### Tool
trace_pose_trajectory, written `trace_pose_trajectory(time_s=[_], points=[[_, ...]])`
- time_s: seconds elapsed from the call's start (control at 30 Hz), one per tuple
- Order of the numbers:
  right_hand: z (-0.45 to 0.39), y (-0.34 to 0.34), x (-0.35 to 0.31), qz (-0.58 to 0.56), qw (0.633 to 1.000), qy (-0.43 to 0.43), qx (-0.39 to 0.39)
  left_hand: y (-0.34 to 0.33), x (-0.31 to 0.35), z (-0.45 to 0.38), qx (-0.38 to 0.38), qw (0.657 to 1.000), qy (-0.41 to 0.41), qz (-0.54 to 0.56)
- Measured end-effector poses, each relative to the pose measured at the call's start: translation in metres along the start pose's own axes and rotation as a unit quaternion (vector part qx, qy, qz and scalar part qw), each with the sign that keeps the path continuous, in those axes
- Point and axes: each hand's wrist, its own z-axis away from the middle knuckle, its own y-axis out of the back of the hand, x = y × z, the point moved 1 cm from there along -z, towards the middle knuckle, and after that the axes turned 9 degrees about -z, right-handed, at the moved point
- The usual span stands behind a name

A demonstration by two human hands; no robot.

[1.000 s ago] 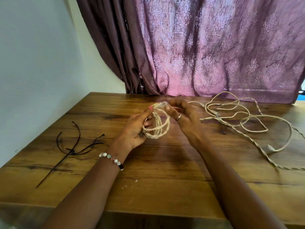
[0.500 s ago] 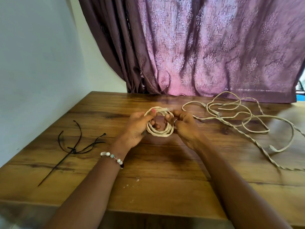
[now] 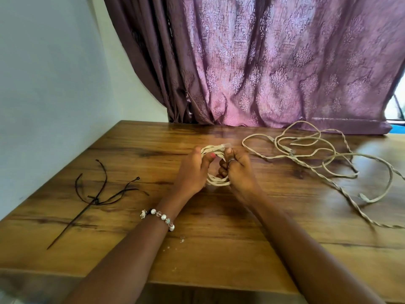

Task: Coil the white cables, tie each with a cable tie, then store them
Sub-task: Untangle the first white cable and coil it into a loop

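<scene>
A wooden bench [image 3: 219, 249] fills the lower half of the view, its top a warm brown with dark grain streaks and a glossy shine toward the far right. A few pale crumbs [image 3: 182, 239] lie scattered on it near the front edge. Behind the bench hangs a mauve curtain [image 3: 274, 62] with a pale floral pattern, gathered into darker folds at its left side, its hem falling to the back edge of the bench. A plain pale wall [image 3: 48, 84] stands along the left and meets the bench there. At the far right, past the curtain's edge, a sliver of bright daylight [image 3: 394, 108] shows.
</scene>
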Motion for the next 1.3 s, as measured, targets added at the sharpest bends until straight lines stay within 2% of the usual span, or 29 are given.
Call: trace_pose_trajectory(time_s=[0.1, 0.2, 0.27, 0.37, 0.47, 0.53, 0.63, 0.7, 0.8, 0.87, 0.93, 1.03, 1.2, 1.3], points=[[0.005, -0.004, -0.005, 0.017, 1.000, 0.009, -0.006, 0.000, 0.004, 0.002, -0.034, 0.985, 0.095, 0.142], [0.005, -0.002, -0.002, 0.074, 0.997, 0.035, 0.010, 0.004, 0.011, 0.006, -0.084, 0.913, 0.198, 0.347], [0.002, 0.001, 0.002, 0.106, 0.992, 0.064, 0.036, 0.006, 0.017, 0.006, -0.097, 0.857, 0.233, 0.450], [0.003, 0.002, 0.004, 0.156, 0.980, 0.109, 0.055, 0.006, 0.020, 0.004, -0.080, 0.796, 0.262, 0.540], [0.007, -0.005, 0.006, 0.221, 0.967, 0.129, 0.006, 0.006, 0.017, 0.002, -0.045, 0.758, 0.296, 0.580], [0.007, -0.009, 0.004, 0.247, 0.957, 0.150, -0.034, 0.009, 0.013, 0.000, -0.021, 0.764, 0.308, 0.567], [0.003, -0.009, -0.006, 0.201, 0.966, 0.162, -0.033, 0.015, 0.010, -0.001, -0.007, 0.807, 0.290, 0.515], [0.003, -0.003, -0.016, 0.173, 0.964, 0.201, -0.036, 0.017, 0.011, -0.001, -0.019, 0.836, 0.266, 0.481], [0.001, 0.005, -0.021, 0.327, 0.897, 0.279, -0.099, 0.017, 0.018, 0.004, -0.055, 0.876, 0.225, 0.423], [0.000, 0.006, -0.020, 0.395, 0.868, 0.262, -0.148, 0.017, 0.022, 0.006, -0.068, 0.891, 0.202, 0.400], [0.000, 0.006, -0.020, 0.382, 0.876, 0.230, -0.184, 0.019, 0.022, 0.006, -0.067, 0.896, 0.193, 0.395], [-0.002, 0.005, -0.019, 0.350, 0.896, 0.201, -0.185, 0.022, 0.015, 0.002, -0.031, 0.891, 0.218, 0.398], [0.006, -0.006, -0.011, 0.265, 0.940, 0.130, -0.173, 0.016, 0.005, -0.001, 0.139, 0.941, 0.212, 0.225], [0.005, -0.004, -0.011, 0.221, 0.959, 0.062, -0.164, 0.017, 0.003, -0.001, 0.154, 0.953, 0.190, 0.179]])
